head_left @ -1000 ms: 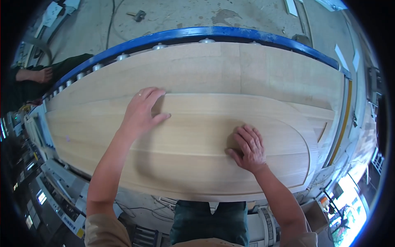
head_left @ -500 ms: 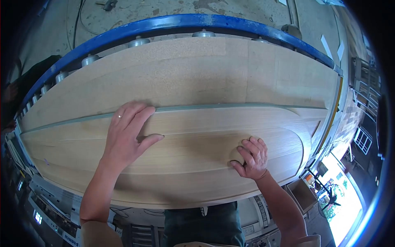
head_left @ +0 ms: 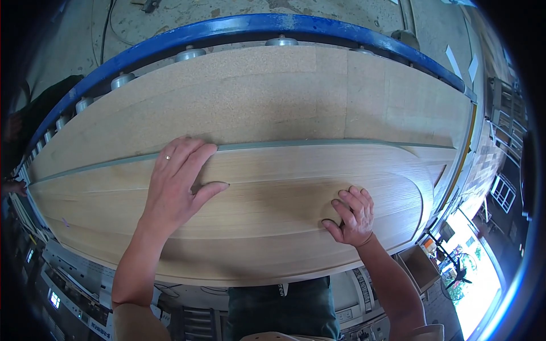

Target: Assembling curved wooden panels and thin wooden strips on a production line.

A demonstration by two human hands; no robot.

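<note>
A long pale wood-grain panel (head_left: 273, 213) with a curved raised moulding at its right end lies flat before me. Along its far edge runs a narrow grey-green strip (head_left: 318, 143). My left hand (head_left: 179, 182), with a ring on one finger, rests on the panel; its fingertips reach over the strip and its thumb is spread. Farther right, my right hand (head_left: 354, 219) lies on the panel's surface with bent fingers and the thumb apart. Neither hand holds anything. Past the strip stretches a flat tan board (head_left: 273, 94) with a speckled surface.
A blue rail (head_left: 273, 24) with metal rollers (head_left: 189, 54) curves along the far side. At the left edge stands another person in dark clothing (head_left: 54, 102), whose hand (head_left: 14, 186) is near the panel's left end. An open box (head_left: 418, 267) sits below right, near a fan (head_left: 455, 273).
The view has shifted slightly. Both of my hands keep practically the same place on the panel. The other person's hand now shows more plainly at the panel's left end.
</note>
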